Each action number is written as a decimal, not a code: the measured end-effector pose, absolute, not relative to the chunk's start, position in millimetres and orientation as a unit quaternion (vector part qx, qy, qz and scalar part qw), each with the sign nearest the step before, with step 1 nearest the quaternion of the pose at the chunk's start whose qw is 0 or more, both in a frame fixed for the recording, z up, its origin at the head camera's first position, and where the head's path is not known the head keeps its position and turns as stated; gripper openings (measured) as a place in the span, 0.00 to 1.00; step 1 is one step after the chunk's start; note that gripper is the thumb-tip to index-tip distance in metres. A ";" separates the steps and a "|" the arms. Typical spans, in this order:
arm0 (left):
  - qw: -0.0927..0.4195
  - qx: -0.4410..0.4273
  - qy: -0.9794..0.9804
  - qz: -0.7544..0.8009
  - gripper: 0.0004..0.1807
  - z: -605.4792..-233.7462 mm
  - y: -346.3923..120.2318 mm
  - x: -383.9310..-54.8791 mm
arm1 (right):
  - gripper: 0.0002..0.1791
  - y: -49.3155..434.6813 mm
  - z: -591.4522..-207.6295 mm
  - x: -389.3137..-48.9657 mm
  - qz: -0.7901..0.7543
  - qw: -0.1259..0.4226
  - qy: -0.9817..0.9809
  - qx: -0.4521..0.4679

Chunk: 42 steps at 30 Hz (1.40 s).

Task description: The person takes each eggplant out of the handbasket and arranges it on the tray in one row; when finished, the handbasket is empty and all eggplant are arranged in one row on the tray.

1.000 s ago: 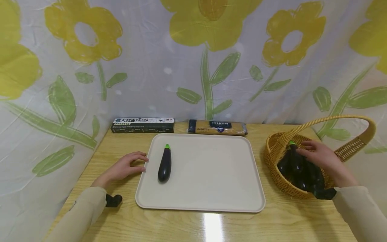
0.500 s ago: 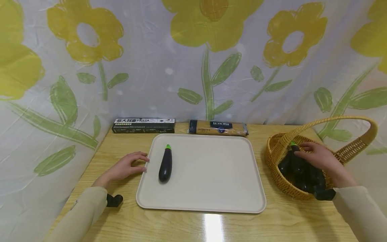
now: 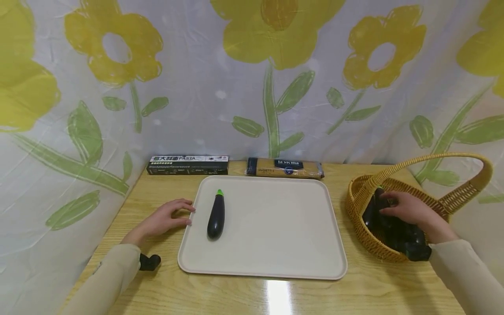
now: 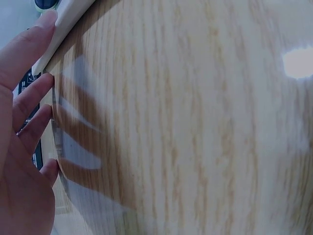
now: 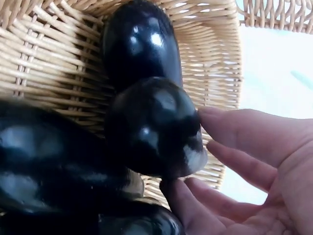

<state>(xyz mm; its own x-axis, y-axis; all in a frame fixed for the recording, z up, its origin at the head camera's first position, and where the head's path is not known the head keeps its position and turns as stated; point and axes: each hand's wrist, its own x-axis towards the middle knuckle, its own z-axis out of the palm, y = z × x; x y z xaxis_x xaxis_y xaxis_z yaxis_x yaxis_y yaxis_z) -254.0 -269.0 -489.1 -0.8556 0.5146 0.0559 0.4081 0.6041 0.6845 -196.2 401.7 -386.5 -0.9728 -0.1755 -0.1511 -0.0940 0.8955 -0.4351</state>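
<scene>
Inside the wicker basket (image 3: 366, 238) on the right, my right hand (image 3: 411, 213) pinches a dark eggplant (image 5: 149, 125), thumb on one side and fingers on the other. More dark eggplants lie around it; a second eggplant (image 5: 139, 44) shows just behind it in the right wrist view. My left hand (image 3: 165, 218) rests at the left rim of the cream tray (image 3: 275, 227), fingers loosely spread and holding nothing. On the tray's left side lies one eggplant (image 3: 216, 217) with its green stem end pointing away from me.
A black pasta box (image 3: 187, 166) and a spaghetti packet (image 3: 285, 168) lie along the back of the wooden table (image 3: 212, 293). The basket's tall handle (image 3: 437, 156) arches over my right hand. A flowered curtain (image 3: 197, 113) hangs behind.
My right hand has moved slightly left and deeper among the eggplants in the basket, and its fingers have closed around one. My left hand stays at the tray's rim.
</scene>
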 end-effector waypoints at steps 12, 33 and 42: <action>0.079 0.253 0.895 0.359 0.19 -492.3 -270.1 -257.3 | 0.23 399.3 -386.4 -201.3 -0.198 0.107 0.966 -0.124; 0.082 0.255 0.894 0.358 0.18 -490.7 -269.8 -256.8 | 0.28 391.5 -370.2 -183.0 -0.218 0.084 0.967 -0.100; 0.071 0.261 0.893 0.359 0.18 -488.0 -268.5 -253.6 | 0.31 387.4 -357.4 -142.0 -0.294 0.071 0.951 -0.061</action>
